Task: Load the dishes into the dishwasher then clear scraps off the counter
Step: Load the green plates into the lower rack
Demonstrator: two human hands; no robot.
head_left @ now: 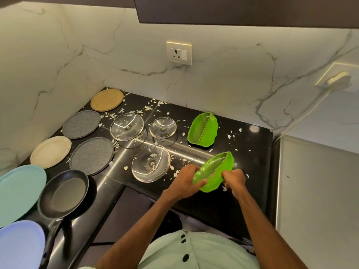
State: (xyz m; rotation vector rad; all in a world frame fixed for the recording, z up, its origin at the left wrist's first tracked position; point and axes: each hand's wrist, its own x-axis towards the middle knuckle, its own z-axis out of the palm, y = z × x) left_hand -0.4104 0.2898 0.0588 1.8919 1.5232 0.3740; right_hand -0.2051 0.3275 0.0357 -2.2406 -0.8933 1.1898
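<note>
A green leaf-shaped dish (215,169) sits near the front edge of the black counter (252,144). My left hand (186,178) grips its left rim and my right hand (234,179) grips its right rim. A second green leaf dish (203,130) lies farther back. Three glass lids rest on the counter: a large one (127,126), a small one (163,127) and a nearer large one (151,163). Pale scraps (153,105) are scattered over the counter.
Along the left run lie a tan plate (106,99), two grey speckled plates (81,124) (91,155), a cream plate (50,151), a teal plate (17,191), a blue plate (19,245) and a black frying pan (64,193). Marble walls close the corner.
</note>
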